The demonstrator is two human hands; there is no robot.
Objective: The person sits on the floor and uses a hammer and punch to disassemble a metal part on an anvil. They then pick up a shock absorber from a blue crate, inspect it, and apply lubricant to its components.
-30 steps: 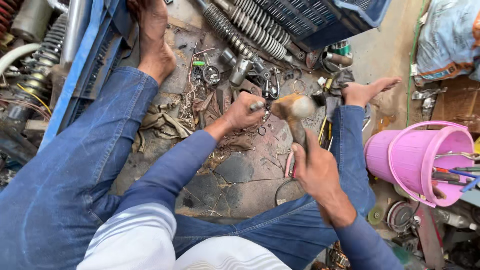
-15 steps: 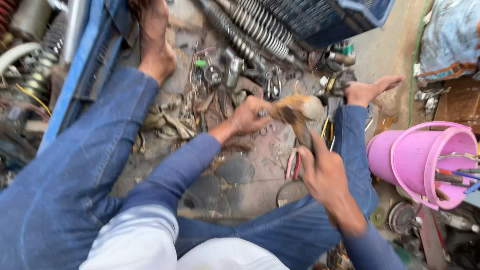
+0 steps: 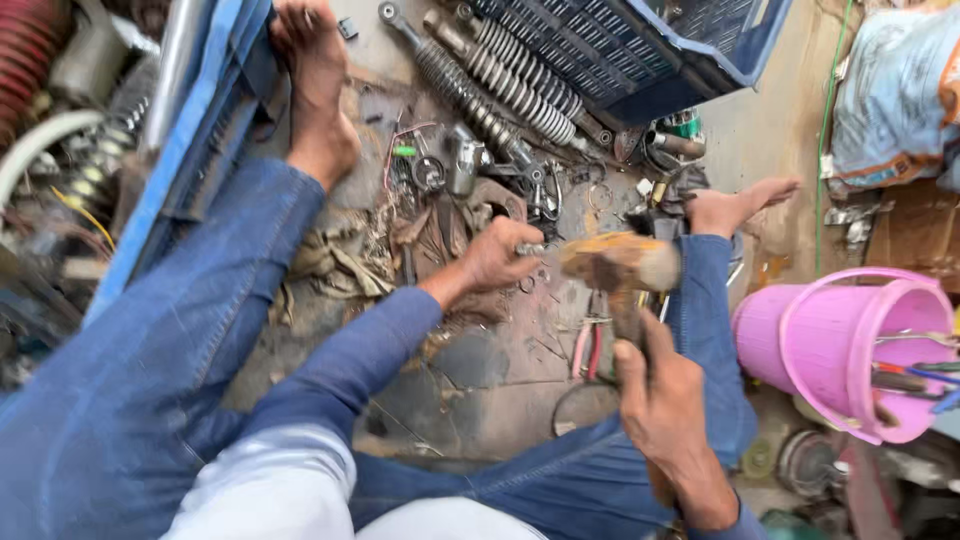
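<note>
Hammer with a worn, rusty-brown head and a wooden handle (image 3: 618,268): in the head view it sits raised just in front of the person's knees, its blurred head level with and almost touching the small metal piece (image 3: 530,249) pinched in the left hand (image 3: 497,256). The right hand (image 3: 662,395) is wrapped closed around the lower handle, thumb lying up along the wood. The left hand is curled shut on the metal piece, holding it low over the dark, oily floor slab (image 3: 480,370).

Against the two earlier pictures, the hammer head has travelled towards the left hand; a second ago it stood a little apart and higher, and now the gap is all but gone. The left hand has kept its place on the piece throughout. That reads as a blow in mid-swing or just landing, one of a run of taps on the held piece, though the blur hides whether the head actually touches it.

The hammer's face is pale and battered, its cheek orange with rust, the handle dark with grime.

Around it lie red-handled pliers (image 3: 588,345) on the floor just beneath, coiled grey shock absorbers (image 3: 500,85) farther off, a blue plastic crate (image 3: 640,50) beyond them, and a pink plastic bucket (image 3: 850,350) holding tools to the right.
</note>
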